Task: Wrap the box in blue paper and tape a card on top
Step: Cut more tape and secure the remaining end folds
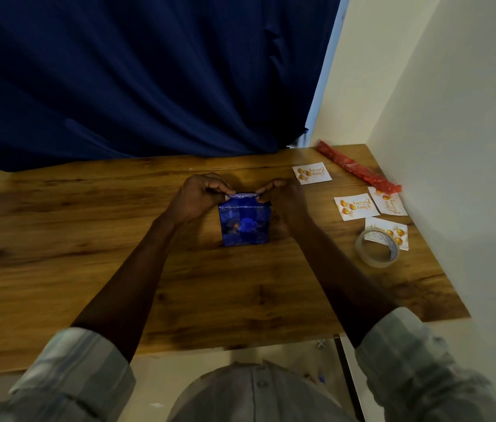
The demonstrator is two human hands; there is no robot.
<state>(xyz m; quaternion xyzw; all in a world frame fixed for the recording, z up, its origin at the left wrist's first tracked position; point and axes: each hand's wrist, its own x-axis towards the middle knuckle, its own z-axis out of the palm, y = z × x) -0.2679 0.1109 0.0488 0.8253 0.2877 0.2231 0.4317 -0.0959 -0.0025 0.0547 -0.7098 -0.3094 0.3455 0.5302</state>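
Both arms are reaching forward from rolled-up sleeves, forearms bare, converging on the box (pixel 245 222). The left hand (pixel 198 194) is arching over the box's far left top corner, fingers curled down, fingertips pinching one end of a pale strip of tape (pixel 242 195). The right hand (pixel 283 199) is mirroring it at the far right corner, fingers bent and pinching the strip's other end, so the tape is stretching between them along the box's far top edge. The box, already covered in blue paper, is standing upright near the middle of the wooden worktop (pixel 58 239). Well to the right are lying four cards (pixel 356 206), a tape roll (pixel 377 247) overlapping the nearest one, and a red roll (pixel 358 170) against the wall.
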